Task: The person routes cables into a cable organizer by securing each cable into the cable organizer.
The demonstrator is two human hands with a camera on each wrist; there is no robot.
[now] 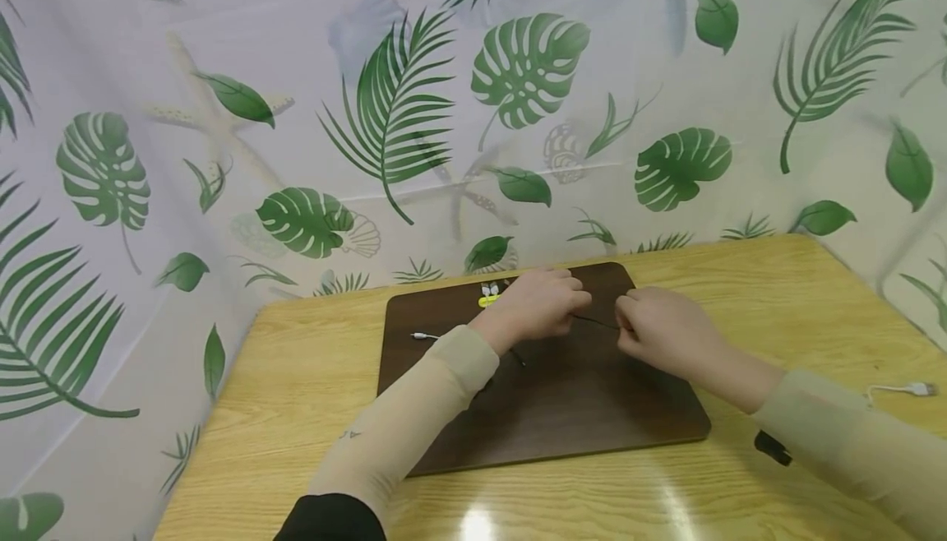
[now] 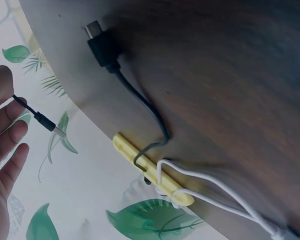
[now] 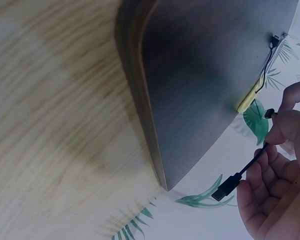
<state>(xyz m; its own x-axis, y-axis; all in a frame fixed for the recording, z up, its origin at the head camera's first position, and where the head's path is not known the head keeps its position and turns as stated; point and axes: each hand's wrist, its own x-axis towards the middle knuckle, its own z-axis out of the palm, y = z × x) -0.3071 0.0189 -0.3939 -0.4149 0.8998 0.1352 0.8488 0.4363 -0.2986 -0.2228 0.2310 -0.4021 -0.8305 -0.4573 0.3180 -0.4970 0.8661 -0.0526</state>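
Both hands grip a thin black cable [image 1: 596, 323] above the dark brown board, and it spans the gap between them. My left hand [image 1: 543, 302] pinches it; in the left wrist view a slim black plug [image 2: 46, 122] sticks out past the fingers. My right hand [image 1: 666, 331] pinches the cable between thumb and forefinger, and a black plug [image 3: 226, 187] hangs below it in the right wrist view. At the board's far edge sits a yellow cable holder [image 2: 152, 169], with another black cable [image 2: 147, 105] and white cables [image 2: 215, 182] running through it.
The brown board [image 1: 570, 409] lies on a light wood table [image 1: 288, 409]. On the board's left a white plug [image 1: 423, 335] shows. To the right are a white USB cable [image 1: 917, 389] and a small black object [image 1: 773, 448] beside the right sleeve. Leaf-patterned cloth [image 1: 444, 113] hangs behind.
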